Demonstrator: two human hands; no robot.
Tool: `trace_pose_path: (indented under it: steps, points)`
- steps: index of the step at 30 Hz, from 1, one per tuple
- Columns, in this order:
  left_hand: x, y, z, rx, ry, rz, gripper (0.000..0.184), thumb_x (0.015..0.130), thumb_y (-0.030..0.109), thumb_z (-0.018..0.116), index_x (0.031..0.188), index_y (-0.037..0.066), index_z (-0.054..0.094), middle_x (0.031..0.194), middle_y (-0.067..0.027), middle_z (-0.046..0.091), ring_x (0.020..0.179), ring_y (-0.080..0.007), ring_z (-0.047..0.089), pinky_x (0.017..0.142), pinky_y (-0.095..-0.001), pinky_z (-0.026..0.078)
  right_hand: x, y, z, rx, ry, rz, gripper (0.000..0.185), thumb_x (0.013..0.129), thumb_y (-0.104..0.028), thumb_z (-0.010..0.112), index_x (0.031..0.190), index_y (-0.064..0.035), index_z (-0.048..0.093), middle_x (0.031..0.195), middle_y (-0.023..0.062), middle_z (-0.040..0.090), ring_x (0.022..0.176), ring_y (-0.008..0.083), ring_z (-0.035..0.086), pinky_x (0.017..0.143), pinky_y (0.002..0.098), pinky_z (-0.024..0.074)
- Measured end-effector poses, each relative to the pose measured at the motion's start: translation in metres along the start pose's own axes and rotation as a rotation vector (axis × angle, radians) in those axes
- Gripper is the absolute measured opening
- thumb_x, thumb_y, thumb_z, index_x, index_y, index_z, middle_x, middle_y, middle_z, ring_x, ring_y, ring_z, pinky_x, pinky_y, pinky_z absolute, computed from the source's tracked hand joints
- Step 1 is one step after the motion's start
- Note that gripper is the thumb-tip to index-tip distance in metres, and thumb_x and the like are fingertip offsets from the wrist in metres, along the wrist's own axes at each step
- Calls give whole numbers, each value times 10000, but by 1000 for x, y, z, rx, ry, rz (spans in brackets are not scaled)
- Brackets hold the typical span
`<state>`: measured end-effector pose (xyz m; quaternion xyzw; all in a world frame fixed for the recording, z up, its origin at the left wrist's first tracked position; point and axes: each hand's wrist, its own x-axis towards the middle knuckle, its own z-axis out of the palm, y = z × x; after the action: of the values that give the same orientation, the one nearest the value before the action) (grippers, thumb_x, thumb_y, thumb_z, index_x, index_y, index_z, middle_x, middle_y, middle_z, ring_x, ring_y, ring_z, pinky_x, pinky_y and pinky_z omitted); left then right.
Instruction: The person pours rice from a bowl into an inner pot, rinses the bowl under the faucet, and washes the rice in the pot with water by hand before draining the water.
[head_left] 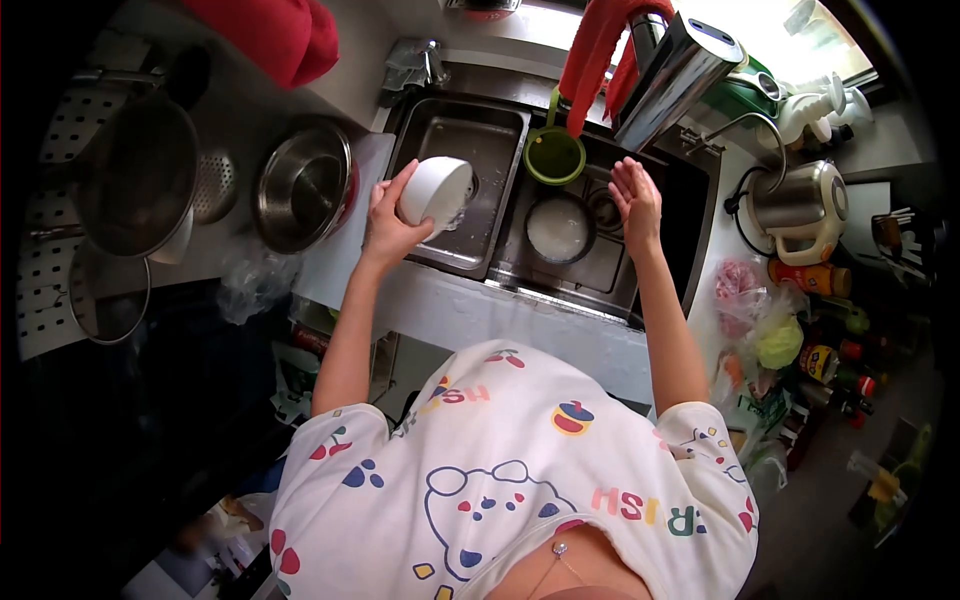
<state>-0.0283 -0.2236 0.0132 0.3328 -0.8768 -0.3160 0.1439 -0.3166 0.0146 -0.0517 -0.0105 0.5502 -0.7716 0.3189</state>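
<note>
Bowl (432, 190) is tipped and gripped by the left hand (388, 222) near the left edge of the left basin (460, 135), the right hand (637, 203) is flat and empty over the right basin (607, 275), and wet fingers (404, 176) might let it slip.

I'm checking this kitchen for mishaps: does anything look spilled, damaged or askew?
Nothing plainly stands out. The white bowl is tilted in the left hand, but it is over the left sink basin, so that seems deliberate.
</note>
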Motion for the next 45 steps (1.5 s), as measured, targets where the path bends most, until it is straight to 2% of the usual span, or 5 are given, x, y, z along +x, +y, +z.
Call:
trace_pose_path:
  steps: [10, 17, 23, 36, 45]
  points:
    - [-33, 3, -30, 612, 140, 402, 909, 565, 53, 823, 1351, 379, 502, 1212, -55, 440, 1151, -280, 508, 834, -394, 554, -30, 40, -23, -203, 12, 95, 490, 973, -391, 522, 1337, -64, 499, 1246, 83, 583, 1164, 182, 550, 948, 320, 453]
    - [-54, -24, -18, -292, 346, -6, 726, 751, 63, 690, 1383, 115, 338, 1307, -110, 428, 1190, -272, 486, 862, -383, 535, -39, 54, -29, -258, -10, 131, 506, 968, -429, 520, 1344, -91, 498, 1222, 71, 595, 1125, 180, 559, 929, 320, 455]
    - [-109, -65, -7, -1306, 209, -867, 572, 797, 108, 522, 1345, 34, 375, 1247, -175, 524, 1052, -363, 597, 818, -512, 584, -39, 55, -30, -245, -13, 194, 501, 965, -437, 518, 1334, -99, 501, 1210, 70, 590, 1120, 181, 551, 926, 330, 451]
    - [-158, -134, -32, -1364, 385, -1045, 671, 713, 37, 457, 1380, 44, 384, 1318, -192, 485, 1176, -420, 519, 903, -594, 505, -13, 82, -34, -409, -89, 272, 400, 961, -402, 547, 1229, -107, 585, 1135, 5, 590, 1046, 129, 542, 896, 320, 446]
    - [-167, -127, -39, -870, 668, -1054, 396, 921, 280, 575, 1240, 75, 460, 1212, -109, 549, 1046, -282, 575, 777, -438, 536, 0, 126, -45, -1117, -164, -10, 423, 848, -132, 571, 1257, -21, 563, 1190, 207, 624, 1132, 340, 586, 963, 386, 461]
